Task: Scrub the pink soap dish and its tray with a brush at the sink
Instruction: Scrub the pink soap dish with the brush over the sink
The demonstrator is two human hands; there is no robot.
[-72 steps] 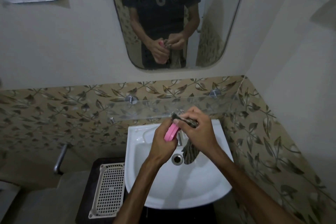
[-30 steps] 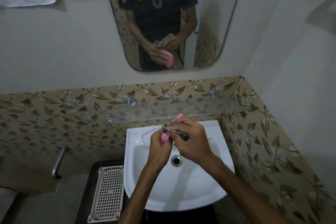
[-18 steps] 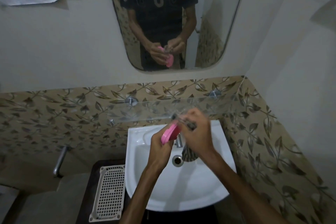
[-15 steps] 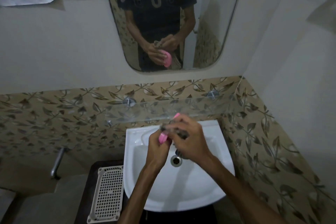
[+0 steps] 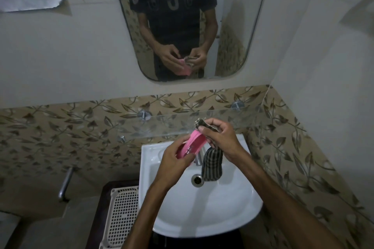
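Note:
My left hand (image 5: 174, 159) grips the pink soap dish (image 5: 192, 144) by its lower end and holds it tilted above the back of the white sink (image 5: 202, 214). My right hand (image 5: 220, 139) holds a striped, checked cloth (image 5: 212, 164) bunched between its fingers. The upper end of the cloth touches the top of the dish, and its loose end hangs toward the drain (image 5: 197, 179). No brush shows in this view. The tap (image 5: 198, 158) is mostly hidden behind the dish and cloth.
A glass shelf (image 5: 162, 125) runs along the leaf-patterned tiles just above the sink. A white perforated basket (image 5: 121, 216) lies on the dark stand at the sink's left. A mirror (image 5: 188, 26) hangs above and reflects both hands. A metal pipe handle (image 5: 65, 183) sticks out at the left.
The cloth has been rubbed back and forth over the pink dish. Now the dish is tilted further open toward me and the cloth's tail hangs free over the drain again.

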